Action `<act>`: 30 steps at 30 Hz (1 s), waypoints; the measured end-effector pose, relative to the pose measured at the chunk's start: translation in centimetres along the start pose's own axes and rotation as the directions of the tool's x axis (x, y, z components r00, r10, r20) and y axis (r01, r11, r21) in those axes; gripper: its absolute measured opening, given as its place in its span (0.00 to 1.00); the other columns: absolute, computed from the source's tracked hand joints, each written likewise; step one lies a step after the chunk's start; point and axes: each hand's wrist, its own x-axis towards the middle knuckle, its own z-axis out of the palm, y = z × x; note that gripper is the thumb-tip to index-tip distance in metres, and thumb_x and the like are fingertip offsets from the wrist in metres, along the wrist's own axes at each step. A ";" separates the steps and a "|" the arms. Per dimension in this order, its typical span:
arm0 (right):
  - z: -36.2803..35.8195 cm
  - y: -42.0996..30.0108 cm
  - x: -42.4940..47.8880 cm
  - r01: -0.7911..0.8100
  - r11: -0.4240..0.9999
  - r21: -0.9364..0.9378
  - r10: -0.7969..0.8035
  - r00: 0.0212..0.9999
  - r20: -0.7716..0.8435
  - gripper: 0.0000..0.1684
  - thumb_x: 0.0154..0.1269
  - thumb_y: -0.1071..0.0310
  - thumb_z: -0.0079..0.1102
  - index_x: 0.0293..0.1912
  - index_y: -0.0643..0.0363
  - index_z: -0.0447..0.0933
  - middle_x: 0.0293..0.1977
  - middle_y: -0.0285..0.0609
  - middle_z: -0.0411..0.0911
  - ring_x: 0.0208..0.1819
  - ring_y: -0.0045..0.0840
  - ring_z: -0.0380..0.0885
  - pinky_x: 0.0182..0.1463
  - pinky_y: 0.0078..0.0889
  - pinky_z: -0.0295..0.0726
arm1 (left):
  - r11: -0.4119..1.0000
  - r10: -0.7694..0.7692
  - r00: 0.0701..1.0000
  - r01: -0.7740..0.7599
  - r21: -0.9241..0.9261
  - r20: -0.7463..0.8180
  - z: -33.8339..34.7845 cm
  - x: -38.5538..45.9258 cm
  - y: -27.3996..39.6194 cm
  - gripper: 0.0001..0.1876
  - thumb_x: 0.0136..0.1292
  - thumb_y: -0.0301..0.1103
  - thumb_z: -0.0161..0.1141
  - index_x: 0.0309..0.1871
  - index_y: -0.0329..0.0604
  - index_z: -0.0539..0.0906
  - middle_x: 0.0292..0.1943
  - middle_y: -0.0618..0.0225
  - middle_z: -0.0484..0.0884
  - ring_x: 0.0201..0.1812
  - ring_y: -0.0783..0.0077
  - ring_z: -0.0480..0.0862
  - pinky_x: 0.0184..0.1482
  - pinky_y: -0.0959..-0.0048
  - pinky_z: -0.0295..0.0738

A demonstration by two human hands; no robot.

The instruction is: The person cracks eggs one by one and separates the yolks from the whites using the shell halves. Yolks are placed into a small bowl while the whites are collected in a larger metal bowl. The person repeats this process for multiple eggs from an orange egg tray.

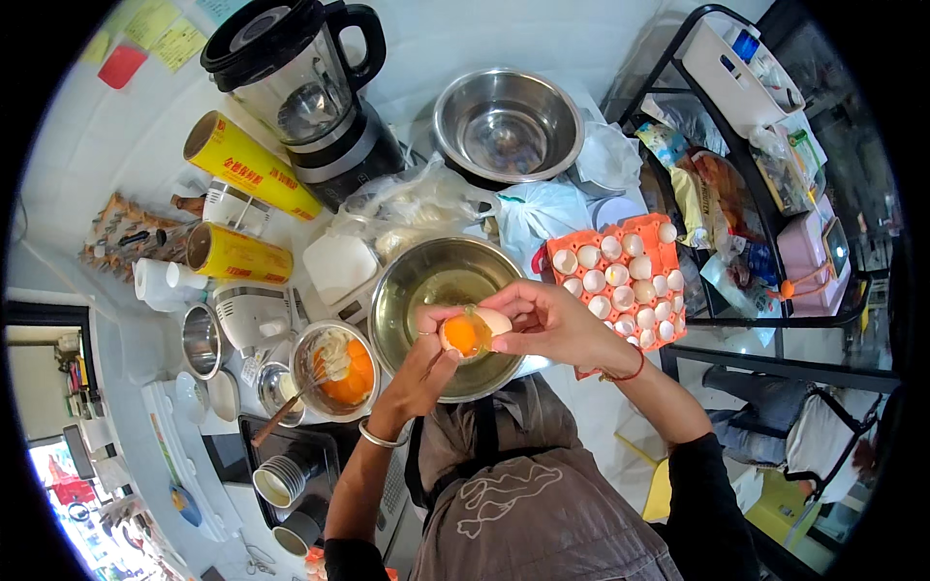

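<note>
Over a large steel bowl [396,290] holding clear egg white, my left hand [425,363] grips one half of a cracked eggshell with an orange egg yolk [461,335] in it. My right hand [548,327] holds the other shell half [494,320] right beside it, and some egg white clings between the halves. Left of the big bowl stands a smaller steel bowl [372,392] with several orange yolks, a pale mass and a whisk [280,420] with a wooden handle. To the right, an orange egg tray [657,250] holds many white shells, several of them visibly broken and hollow.
Behind the large bowl are a kitchen scale [338,269], plastic bags [421,203] and an empty steel basin [508,131]. A blender [312,109], yellow film rolls [251,167] and a hand mixer [251,312] stand left. Stacked cups [280,481] rest on a dark tray; a black shelf rack [734,131] is right.
</note>
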 end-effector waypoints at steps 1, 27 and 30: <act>0.2 -0.4 -0.1 0.031 0.999 0.013 -0.031 1.000 -0.001 0.26 0.60 0.73 0.65 0.58 0.62 0.69 0.46 0.39 0.78 0.47 0.16 0.77 0.51 0.18 0.76 | 1.000 0.029 0.999 -0.029 -0.010 -0.027 0.1 0.0 0.0 0.22 0.66 0.33 0.44 0.60 0.27 0.64 0.57 0.52 0.61 0.60 0.59 0.66 0.66 0.68 0.56; 0.9 -1.8 -3.1 0.237 0.747 -0.621 -0.390 0.913 -0.121 0.25 0.58 0.67 0.66 0.56 0.59 0.73 0.48 0.43 0.78 0.48 0.25 0.78 0.50 0.26 0.76 | 0.874 0.268 0.958 -0.196 0.444 -0.105 -1.6 -1.8 1.2 0.18 0.63 0.33 0.49 0.52 0.29 0.74 0.59 0.53 0.56 0.62 0.52 0.62 0.69 0.58 0.52; 1.3 -2.8 -3.3 0.222 0.767 -0.602 -0.357 0.927 -0.113 0.25 0.58 0.66 0.66 0.55 0.58 0.73 0.47 0.45 0.78 0.48 0.31 0.79 0.49 0.29 0.77 | 0.895 0.266 0.951 -0.183 0.408 -0.156 -1.4 -1.9 1.1 0.22 0.64 0.34 0.49 0.58 0.28 0.68 0.59 0.54 0.55 0.64 0.53 0.61 0.69 0.59 0.52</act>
